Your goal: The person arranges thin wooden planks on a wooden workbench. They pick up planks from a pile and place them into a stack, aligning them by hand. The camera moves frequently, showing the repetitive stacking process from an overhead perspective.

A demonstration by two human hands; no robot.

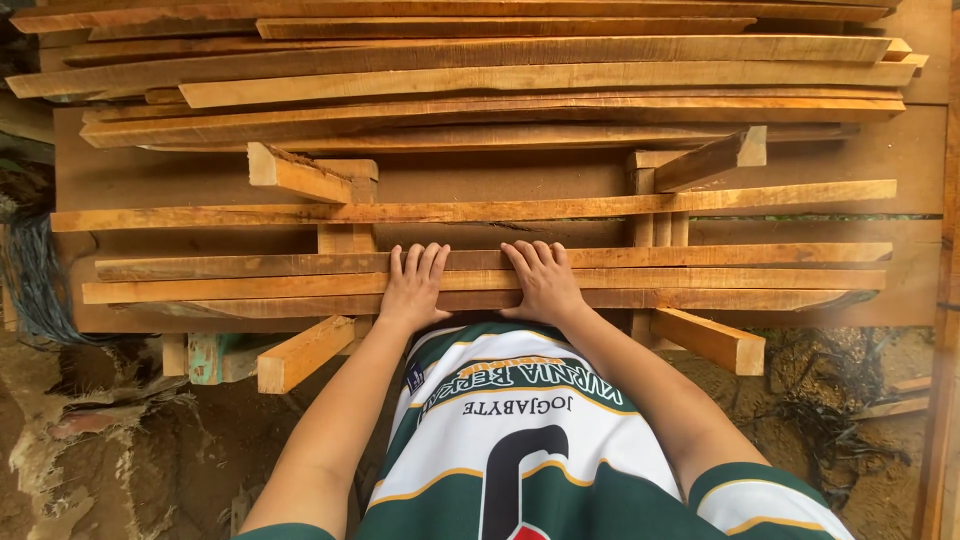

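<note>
Hands flat on stacked timber, near edge of the pile.

I see the left hand (412,288) and right hand (543,282) side by side, fingers spread open, palms pressing on the long planks (700,276) at the stack's near edge, gripping nothing. Short cross blocks (304,352) jut out beneath; more boards (500,75) lie toward the far edge.
</note>
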